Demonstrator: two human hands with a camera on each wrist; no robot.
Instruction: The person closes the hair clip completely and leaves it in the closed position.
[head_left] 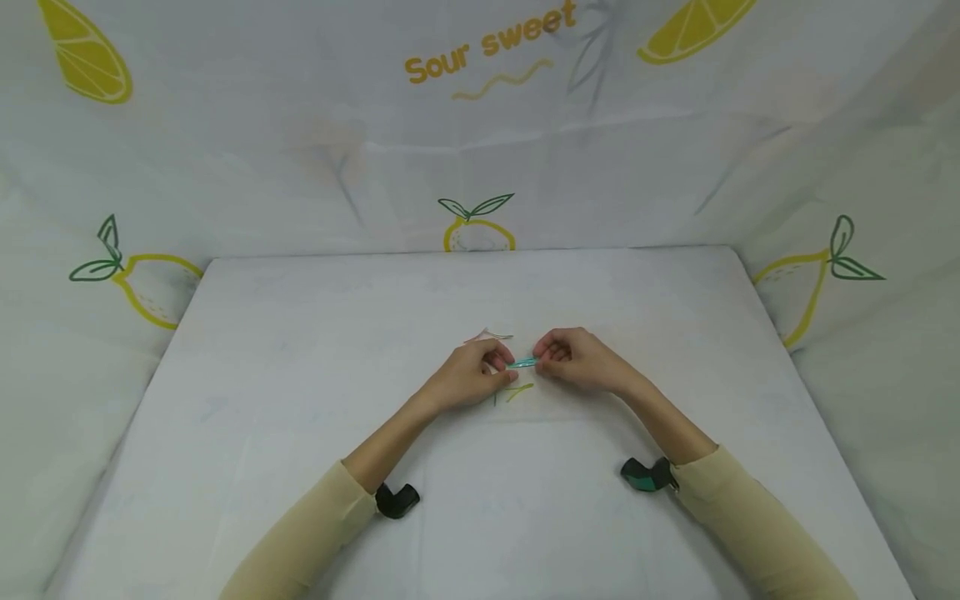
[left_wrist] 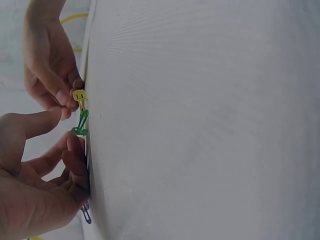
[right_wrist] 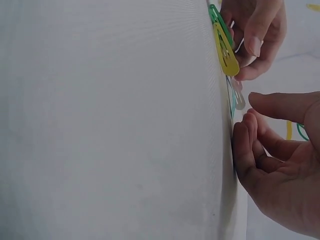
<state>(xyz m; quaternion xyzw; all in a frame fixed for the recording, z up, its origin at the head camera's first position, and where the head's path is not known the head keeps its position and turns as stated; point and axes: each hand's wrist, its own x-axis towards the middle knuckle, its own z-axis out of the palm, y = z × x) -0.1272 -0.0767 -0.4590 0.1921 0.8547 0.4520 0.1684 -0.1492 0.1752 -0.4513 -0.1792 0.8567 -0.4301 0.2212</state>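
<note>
A teal snap hair clip (head_left: 522,363) spans the space between the two hands, just over or on the white table. My left hand (head_left: 471,377) has its thumb and curled fingers about the clip's left end. At the other end, the fingertips of my right hand (head_left: 583,360) hold the clip. Nearer the body are a yellow hair clip (head_left: 519,390) and a green hair clip (left_wrist: 82,120); the left hand partly covers the green one in the head view. A purple hair clip (left_wrist: 86,215) shows beyond the left hand. Whether the teal clip touches the table is hard to tell.
Thin pinkish and greenish clips (head_left: 491,335) lie just beyond the hands. A pale clip (right_wrist: 239,98) appears behind the yellow one in the right wrist view. White cloth walls (head_left: 285,183) with lemon prints rise along the table's back and sides.
</note>
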